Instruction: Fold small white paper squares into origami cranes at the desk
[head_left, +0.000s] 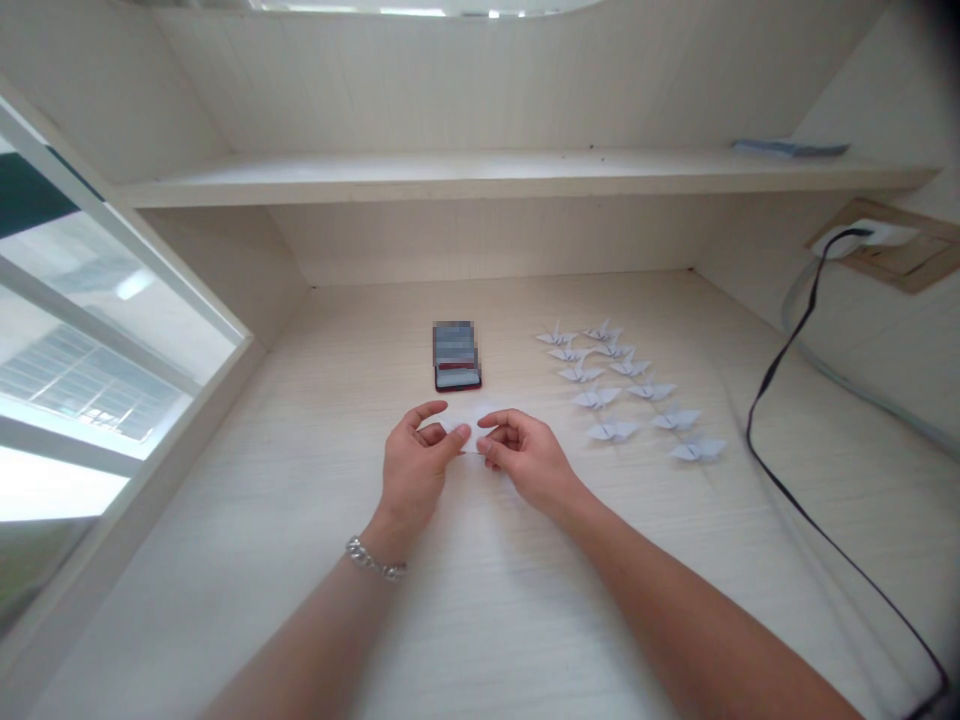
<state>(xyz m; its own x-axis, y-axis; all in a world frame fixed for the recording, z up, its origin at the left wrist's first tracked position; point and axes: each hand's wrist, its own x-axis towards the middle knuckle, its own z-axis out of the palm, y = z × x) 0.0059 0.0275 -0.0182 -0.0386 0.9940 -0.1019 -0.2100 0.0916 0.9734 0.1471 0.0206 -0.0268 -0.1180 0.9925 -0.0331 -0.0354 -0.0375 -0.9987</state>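
A small piece of white paper point(470, 436) is pinched between my two hands, just above the desk. My left hand point(421, 455) grips its left side, thumb on top and forefinger stretched out beyond it. On the other side, my right hand point(529, 455) holds the right edge with curled fingers. Fingers cover part of the paper, so its exact folds cannot be made out. Right of my hands stand several white folded paper cranes point(598, 397) in two slanting rows. A phone point(457, 378) lies just beyond my fingertips, its screen blurred.
The pale wooden desk point(300, 480) runs back to a panel beneath a shelf point(480, 175). A black cable point(772, 370) hangs from the wall socket point(892, 240) down the right side. A window point(90, 340) borders the left. Something flat and bluish point(791, 149) rests on the shelf.
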